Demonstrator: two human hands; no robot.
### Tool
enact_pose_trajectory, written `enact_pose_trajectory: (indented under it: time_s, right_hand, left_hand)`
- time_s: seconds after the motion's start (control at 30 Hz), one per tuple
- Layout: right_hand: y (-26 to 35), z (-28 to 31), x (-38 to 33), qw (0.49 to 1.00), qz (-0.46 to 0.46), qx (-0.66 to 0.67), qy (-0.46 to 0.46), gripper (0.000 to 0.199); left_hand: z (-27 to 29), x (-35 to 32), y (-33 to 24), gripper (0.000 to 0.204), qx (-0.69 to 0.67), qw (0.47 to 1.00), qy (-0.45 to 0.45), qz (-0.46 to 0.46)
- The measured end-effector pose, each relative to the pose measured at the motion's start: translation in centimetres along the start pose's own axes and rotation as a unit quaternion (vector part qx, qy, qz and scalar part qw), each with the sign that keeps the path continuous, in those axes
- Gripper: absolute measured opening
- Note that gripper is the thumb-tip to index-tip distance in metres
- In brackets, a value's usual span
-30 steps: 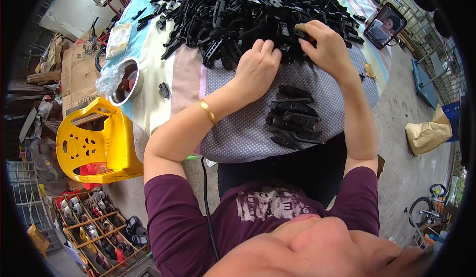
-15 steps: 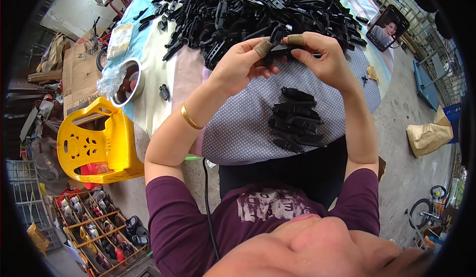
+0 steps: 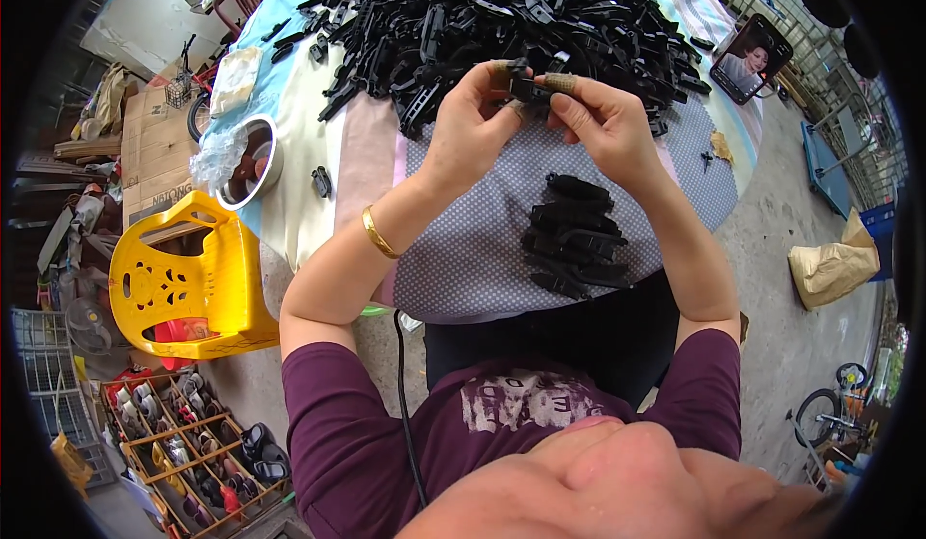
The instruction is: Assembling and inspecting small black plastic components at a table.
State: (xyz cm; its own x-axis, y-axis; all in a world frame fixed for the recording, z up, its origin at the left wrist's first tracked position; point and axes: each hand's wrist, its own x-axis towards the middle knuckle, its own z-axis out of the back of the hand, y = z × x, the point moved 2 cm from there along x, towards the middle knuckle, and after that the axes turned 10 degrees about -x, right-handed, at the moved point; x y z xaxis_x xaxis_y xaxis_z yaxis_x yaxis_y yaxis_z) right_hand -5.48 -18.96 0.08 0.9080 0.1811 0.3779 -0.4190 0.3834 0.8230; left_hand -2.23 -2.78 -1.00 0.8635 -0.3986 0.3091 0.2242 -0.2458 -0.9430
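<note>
Between my two hands, over the near edge of a large heap of black plastic parts, is one small black plastic part. My left hand pinches its left end between finger and thumb. Fingers of my right hand close on its right end. Tan wraps cover some of my fingertips. Closer to me, a small stack of similar black parts lies on the dotted cloth. The part's exact kind cannot be made out.
At the left stand a metal bowl with a plastic bag and a yellow plastic chair. One loose black part lies on the cloth. A phone stands at the table's right edge. A black cable hangs near my left side.
My left hand has turned, its thumb now below the black part. My right hand has shifted slightly left and down, and the part has changed its angle between them.
</note>
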Motion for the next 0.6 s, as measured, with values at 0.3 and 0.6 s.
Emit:
enact_pose_trajectory:
  time_s: [0.3, 0.6]
  right_hand:
    - [-0.3, -0.3, 0.0, 0.994, 0.076, -0.054, -0.061, 0.023]
    - [0.5, 0.0, -0.2, 0.957, 0.178, -0.215, -0.074, 0.023]
  left_hand:
    - [-0.1, -0.3, -0.5, 0.037, -0.062, 0.998, -0.012, 0.025]
    - [0.2, -0.2, -1.2, 0.035, -0.029, 0.997, -0.009, 0.071]
